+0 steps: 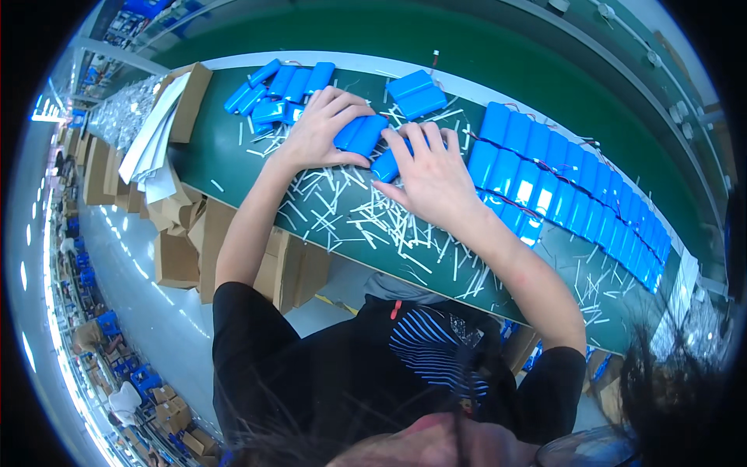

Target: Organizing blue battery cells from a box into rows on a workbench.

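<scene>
My left hand [323,132] is curled round a blue shrink-wrapped battery pack [362,136], with the thumb along its near side and the fingers over its far side. Just to the right, my right hand [436,175] grips another blue battery pack [386,166], its fingers and thumb bent over the end. The two packs lie close together on the green table [257,175]; whether they touch is hard to see. Beyond my left hand lies a loose group of blue packs [296,84], and a further pack [417,94] with a wire lead sits past both hands.
Rows of blue battery packs [560,179] with wires and small white plugs stretch along the right. White strips [381,218] are strewn over the near tabletop. Cardboard boxes [292,268] stand below the near edge. An open box with white sheets [156,144] is at the left.
</scene>
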Tool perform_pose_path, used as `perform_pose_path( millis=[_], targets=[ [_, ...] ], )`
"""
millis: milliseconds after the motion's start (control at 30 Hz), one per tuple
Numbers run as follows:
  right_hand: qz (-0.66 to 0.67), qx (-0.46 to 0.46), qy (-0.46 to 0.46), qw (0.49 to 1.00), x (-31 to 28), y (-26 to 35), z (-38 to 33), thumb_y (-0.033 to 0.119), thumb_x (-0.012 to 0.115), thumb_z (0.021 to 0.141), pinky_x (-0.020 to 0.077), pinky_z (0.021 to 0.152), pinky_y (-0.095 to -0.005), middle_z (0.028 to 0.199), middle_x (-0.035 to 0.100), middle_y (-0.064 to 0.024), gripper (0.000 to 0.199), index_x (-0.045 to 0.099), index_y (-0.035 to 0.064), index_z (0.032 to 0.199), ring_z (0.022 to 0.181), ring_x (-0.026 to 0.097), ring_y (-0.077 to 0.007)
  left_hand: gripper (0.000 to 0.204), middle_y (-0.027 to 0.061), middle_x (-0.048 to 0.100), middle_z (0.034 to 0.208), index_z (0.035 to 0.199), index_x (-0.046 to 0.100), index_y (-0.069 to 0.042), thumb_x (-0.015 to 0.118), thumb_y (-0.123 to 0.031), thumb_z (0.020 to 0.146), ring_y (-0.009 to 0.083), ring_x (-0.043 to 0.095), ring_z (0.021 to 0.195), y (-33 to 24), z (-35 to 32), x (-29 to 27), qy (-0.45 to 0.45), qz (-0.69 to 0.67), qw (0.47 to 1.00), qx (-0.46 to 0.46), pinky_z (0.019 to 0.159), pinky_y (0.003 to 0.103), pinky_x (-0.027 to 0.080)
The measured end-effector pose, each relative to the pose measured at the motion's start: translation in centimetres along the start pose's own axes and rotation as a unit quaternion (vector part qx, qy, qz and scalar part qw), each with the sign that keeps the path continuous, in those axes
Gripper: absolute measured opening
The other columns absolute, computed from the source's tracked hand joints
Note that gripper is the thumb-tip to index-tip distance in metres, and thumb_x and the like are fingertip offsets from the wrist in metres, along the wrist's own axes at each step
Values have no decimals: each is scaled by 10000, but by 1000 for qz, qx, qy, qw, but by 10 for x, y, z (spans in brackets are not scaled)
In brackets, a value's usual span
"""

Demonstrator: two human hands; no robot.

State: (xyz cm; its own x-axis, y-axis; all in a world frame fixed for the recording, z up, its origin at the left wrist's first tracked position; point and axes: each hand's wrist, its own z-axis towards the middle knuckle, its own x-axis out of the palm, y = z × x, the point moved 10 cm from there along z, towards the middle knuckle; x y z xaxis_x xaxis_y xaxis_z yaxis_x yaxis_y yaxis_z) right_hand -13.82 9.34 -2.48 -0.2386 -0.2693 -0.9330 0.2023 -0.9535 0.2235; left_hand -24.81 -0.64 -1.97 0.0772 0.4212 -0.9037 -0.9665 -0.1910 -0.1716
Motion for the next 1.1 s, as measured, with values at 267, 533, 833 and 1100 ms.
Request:
perform_pose_path(
  millis=[267, 533, 833, 1100],
  targets=[
    [339, -305, -167, 874, -185, 110, -52, 139, 651, 881, 463, 833, -381, 979, 607, -85, 47, 646, 95, 896, 892, 552, -260, 804, 76, 656, 1324, 1339, 707, -126, 923, -597, 725, 303, 585, 1203, 15, -8, -3, 7, 3, 999, -46, 1096, 451, 403],
    [481, -323, -87, 810, -231, 94, -74, 111, 694, 861, 488, 750, -368, 884, 631, -75, 98, 644, 68, 789, 808, 572, -234, 811, 69, 655, 1327, 1355, 705, -139, 926, -609, 733, 297, 590, 1200, 12, -1, 8, -10, 16, 998, -51, 1098, 448, 429],
    [451, -94, -265, 847, -261, 60, -101, 172, 799, 770, 481, 735, -292, 806, 645, -4, 181, 656, 127, 872, 792, 612, -139, 801, 59, 657, 1280, 1338, 705, -144, 914, -636, 741, 285, 596, 1162, 7, -8, -7, -53, 13, 998, -44, 1075, 414, 459],
    [53, -136, 26, 989, -89, -13, -3, 100, 814, 878, 538, 1055, -392, 1331, 694, -68, 486, 714, 99, 1353, 1163, 640, -283, 766, 41, 660, 1255, 1293, 711, -141, 880, -678, 773, 263, 609, 1117, 4, -6, -15, -102, 34, 994, -29, 1063, 406, 473]
  ],
)
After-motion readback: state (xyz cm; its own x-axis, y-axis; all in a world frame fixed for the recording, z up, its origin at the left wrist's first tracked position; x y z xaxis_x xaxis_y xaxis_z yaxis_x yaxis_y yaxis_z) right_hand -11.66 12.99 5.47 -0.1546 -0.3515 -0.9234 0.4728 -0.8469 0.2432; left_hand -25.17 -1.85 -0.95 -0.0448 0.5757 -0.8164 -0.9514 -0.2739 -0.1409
